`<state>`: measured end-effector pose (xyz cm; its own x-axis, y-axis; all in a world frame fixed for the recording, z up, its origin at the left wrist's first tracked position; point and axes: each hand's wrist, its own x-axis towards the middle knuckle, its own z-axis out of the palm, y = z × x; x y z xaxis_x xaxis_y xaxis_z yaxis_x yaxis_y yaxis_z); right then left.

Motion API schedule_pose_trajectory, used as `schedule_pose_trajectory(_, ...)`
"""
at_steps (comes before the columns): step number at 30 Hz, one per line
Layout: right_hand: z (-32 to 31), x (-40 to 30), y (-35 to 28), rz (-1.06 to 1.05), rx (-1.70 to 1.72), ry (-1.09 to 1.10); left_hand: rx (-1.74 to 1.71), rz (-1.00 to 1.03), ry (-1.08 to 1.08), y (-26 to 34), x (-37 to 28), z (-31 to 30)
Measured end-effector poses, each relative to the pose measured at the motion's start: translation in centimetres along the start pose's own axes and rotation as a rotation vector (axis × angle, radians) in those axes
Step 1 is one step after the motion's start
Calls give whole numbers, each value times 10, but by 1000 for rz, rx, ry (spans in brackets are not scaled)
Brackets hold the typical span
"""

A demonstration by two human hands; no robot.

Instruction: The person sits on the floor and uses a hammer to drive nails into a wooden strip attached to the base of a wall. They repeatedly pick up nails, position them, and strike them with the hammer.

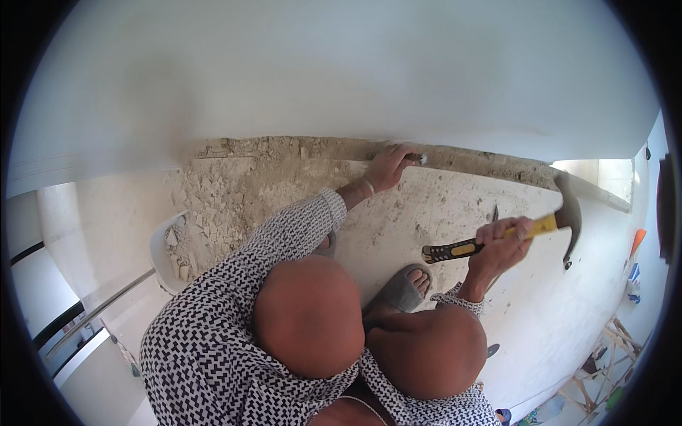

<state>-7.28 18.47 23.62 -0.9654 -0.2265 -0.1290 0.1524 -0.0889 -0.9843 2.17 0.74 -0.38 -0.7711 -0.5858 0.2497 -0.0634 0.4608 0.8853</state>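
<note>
My left hand (388, 168) grips a short metal chisel-like tool (418, 158), its end showing past my fingers, at the rough channel (479, 161) along the foot of the wall (341, 80). The rest of that tool is hidden by my hand. To the right, my right hand (503, 242) is closed around the yellow and black handle of a claw hammer (543, 226), raised apart from the left hand. The hammer's dark metal head points away from me. Bare mortar and rubble show in the channel.
Broken plaster or tile pieces (213, 199) cover the floor at the left, beside a white container (165, 255) holding rubble. A thin dark pointed object (495, 213) lies beyond my right hand. My sandalled foot (407, 287) is between my knees. Sticks and debris (591, 378) lie at the lower right.
</note>
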Motion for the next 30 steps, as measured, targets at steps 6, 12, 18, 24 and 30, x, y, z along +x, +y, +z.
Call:
schedule_pose_trajectory(6,-26,-12,111,288,-575,-325,1,-48,-105,10,6,-3)
schedule_pose_trajectory(12,6,-10,39,209,-183,-164,1,-71,-92,2,-3,-8)
schedule_pose_trajectory(18,-24,-18,116,317,-514,-256,1,-54,-108,3,4,-3)
schedule_pose_trajectory(24,-20,2,60,230,53,41,31,-101,-162,5,1,-5)
schedule_pose_trajectory(30,-1,-35,98,607,-467,-334,74,-1,-6,-9,-6,2)
